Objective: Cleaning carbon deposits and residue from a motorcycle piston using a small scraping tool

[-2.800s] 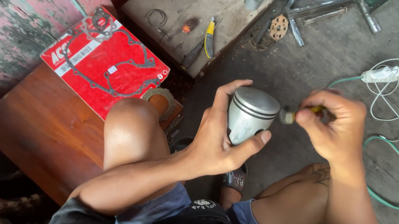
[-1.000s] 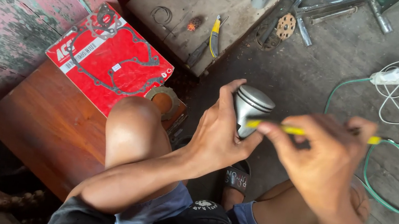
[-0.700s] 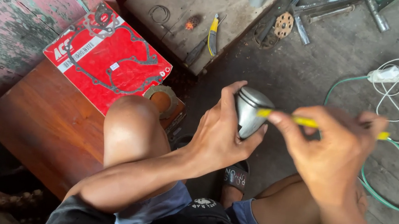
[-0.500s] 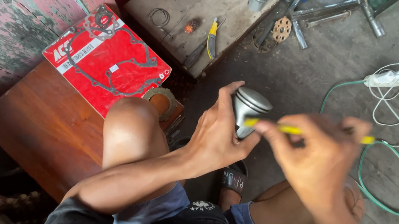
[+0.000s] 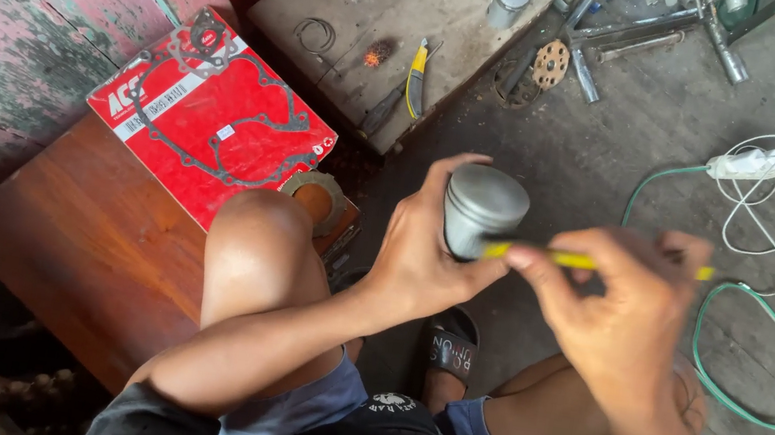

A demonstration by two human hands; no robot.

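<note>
Grey metal piston [image 5: 481,211] upright in left hand [image 5: 423,253] — crown up, long axis near vertical, held above the concrete floor [image 5: 617,169] between the knees. Left fingers curled behind it, thumb pressed to its lower front, wrist bent back. Right hand [image 5: 622,311] just beside, pinching a slim yellow tool [image 5: 593,263] — lying level, left tip touching the piston's side, other end jutting past the knuckles to the right. Hands close together, each clamped on its own thing. Red gasket pack [image 5: 210,117] well apart on a wooden stool [image 5: 90,247].
</note>
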